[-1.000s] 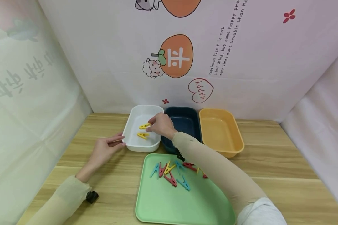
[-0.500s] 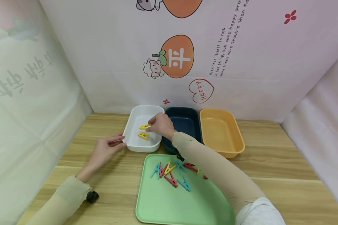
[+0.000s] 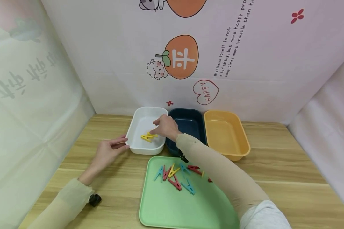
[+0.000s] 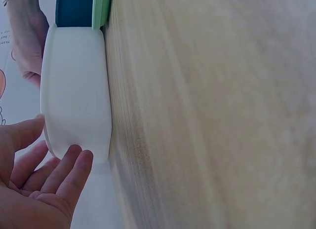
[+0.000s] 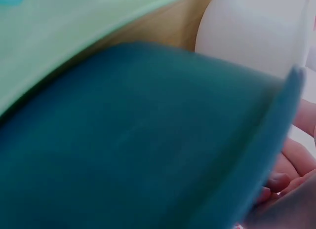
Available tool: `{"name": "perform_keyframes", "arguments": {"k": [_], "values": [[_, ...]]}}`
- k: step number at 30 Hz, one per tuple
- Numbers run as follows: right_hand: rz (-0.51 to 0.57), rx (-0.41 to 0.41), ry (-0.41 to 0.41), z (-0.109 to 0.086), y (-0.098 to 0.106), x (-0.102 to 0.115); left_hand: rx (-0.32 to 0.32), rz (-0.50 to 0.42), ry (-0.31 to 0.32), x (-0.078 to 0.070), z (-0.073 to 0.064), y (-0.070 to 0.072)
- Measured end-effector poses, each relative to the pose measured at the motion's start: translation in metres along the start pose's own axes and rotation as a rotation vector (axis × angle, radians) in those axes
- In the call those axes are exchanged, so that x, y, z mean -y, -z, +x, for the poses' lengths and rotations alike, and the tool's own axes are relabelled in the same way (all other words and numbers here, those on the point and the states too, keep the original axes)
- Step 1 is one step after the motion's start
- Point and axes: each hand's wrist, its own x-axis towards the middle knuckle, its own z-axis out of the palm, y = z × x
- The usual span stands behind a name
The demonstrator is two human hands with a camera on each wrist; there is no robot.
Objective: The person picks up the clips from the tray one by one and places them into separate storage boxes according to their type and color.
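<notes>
Inside the white bin [image 3: 140, 124], two yellow clothespins [image 3: 146, 138] lie close together, one partly behind my right fingertips. Over the bin's right side hangs my right hand [image 3: 166, 127], thumb and forefinger spread apart with nothing between them. Beyond the navy bin [image 5: 148, 140] in the right wrist view, its lower fingers are curled in and partly hidden. My left hand [image 3: 106, 153] touches the left wall of the white bin. In the left wrist view its thumb is at the rim and its fairly straight fingers [image 4: 81, 167] lie against the outer wall.
A green tray [image 3: 172, 206] in front carries several blue, red and yellow clothespins [image 3: 175, 183]; my right forearm covers part of it. A yellow bin [image 3: 225, 136] stands right of the navy one. A printed cloth [image 3: 117, 63] hangs behind the bins.
My right thumb and forefinger have parted and let go of a yellow clothespin, which dropped beside the other in the white bin. The left hand stays in place.
</notes>
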Motion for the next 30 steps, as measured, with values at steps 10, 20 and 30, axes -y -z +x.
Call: {"name": "perform_keyframes", "arguments": {"k": [10, 20, 30], "values": [[0.077, -0.032, 0.08, -0.027, 0.03, -0.001, 0.002, -0.008, -0.012, -0.002, -0.001, -0.003], [0.085, -0.028, 0.158, -0.079, 0.058, -0.013, -0.001, 0.005, -0.002, -0.001, -0.003, -0.001], [0.086, -0.013, 0.19, -0.138, 0.072, -0.041, 0.006, 0.013, -0.018, -0.001, -0.003, -0.003]]}}
